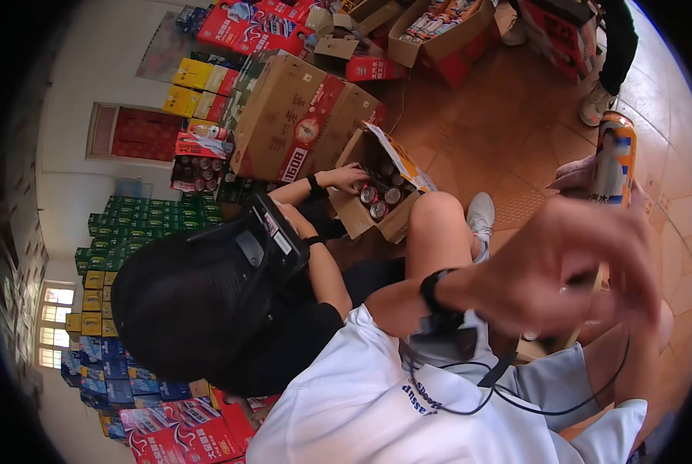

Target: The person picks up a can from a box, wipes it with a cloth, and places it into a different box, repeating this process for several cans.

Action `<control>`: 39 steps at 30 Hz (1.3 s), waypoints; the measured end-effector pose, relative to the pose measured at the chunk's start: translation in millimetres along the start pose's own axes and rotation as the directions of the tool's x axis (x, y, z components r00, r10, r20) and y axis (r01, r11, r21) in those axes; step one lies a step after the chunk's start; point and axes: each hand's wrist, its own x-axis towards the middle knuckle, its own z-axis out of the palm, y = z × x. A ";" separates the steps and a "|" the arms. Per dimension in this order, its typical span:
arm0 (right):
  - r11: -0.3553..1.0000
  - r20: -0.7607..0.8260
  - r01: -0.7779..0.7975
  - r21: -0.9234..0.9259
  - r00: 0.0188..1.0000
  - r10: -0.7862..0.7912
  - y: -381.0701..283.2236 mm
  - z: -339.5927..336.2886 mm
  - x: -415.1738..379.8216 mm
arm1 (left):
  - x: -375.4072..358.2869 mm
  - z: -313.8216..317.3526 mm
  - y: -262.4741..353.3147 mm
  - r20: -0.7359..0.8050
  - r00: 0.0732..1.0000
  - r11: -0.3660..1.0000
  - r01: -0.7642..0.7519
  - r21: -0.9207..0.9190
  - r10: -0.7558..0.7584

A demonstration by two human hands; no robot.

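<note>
An orange and silver drink can [615, 158] stands out at the far right, with my right hand [634, 203] wrapped around its lower part. Much of that hand is hidden behind my left hand [559, 267]. The left hand, with a black band at the wrist, is close to the camera and blurred by motion. Its fingers look curled, but whether anything is between them does not show. Below it, partly covered by my arms, is an open carton [533, 352] between my legs.
Beside me a person in a black cap [184, 305] reaches into an open carton [354, 216] of cans [378, 209]. A large brown carton [307, 116] stands behind it. Colourful drink boxes [145, 232] are stacked along the wall. Another person's shoe [596, 104] is on the tiled floor [477, 131].
</note>
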 end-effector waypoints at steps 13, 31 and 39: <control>0.996 0.307 -0.083 0.039 0.949 0.067 -4.3 -12.3 10.7 | 0.4 104.0 8.7 0.005 0.863 0.732 -0.426 -0.532 0.506; 0.998 0.177 -0.064 0.017 0.982 0.060 -2.6 -6.4 9.7 | 5.9 104.0 -2.5 0.018 0.851 0.747 -0.450 -0.489 0.524; 0.994 0.061 -0.105 0.035 0.993 0.103 -3.0 6.1 3.3 | 13.2 99.5 -10.1 0.019 0.777 0.680 -0.538 -0.499 0.629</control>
